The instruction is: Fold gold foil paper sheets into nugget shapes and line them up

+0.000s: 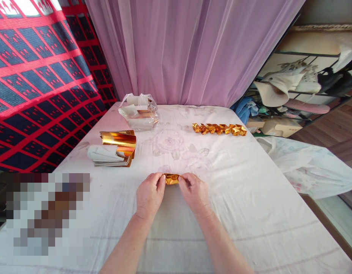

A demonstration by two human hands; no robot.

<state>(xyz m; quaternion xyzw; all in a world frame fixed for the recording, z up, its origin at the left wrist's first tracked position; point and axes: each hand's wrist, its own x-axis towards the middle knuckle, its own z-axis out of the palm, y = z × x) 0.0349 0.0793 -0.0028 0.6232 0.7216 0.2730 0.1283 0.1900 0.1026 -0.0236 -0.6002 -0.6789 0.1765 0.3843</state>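
Between my two hands is a small piece of shiny gold foil paper, folded into a short boat-like shape. My left hand pinches its left end between thumb and fingers. At the opposite end, my right hand grips it the same way. Both hands rest low over the middle of the cloth-covered table. Ahead and to the right lies a row of folded gold foil pieces set close together. To the left sits a curled stack of gold foil sheets with white backs.
A clear plastic bag holding more sheets stands at the back left of the table. Behind hangs a purple curtain. A shelf with shoes and a cap is at the right, above a white plastic bag. The lower left is pixelated.
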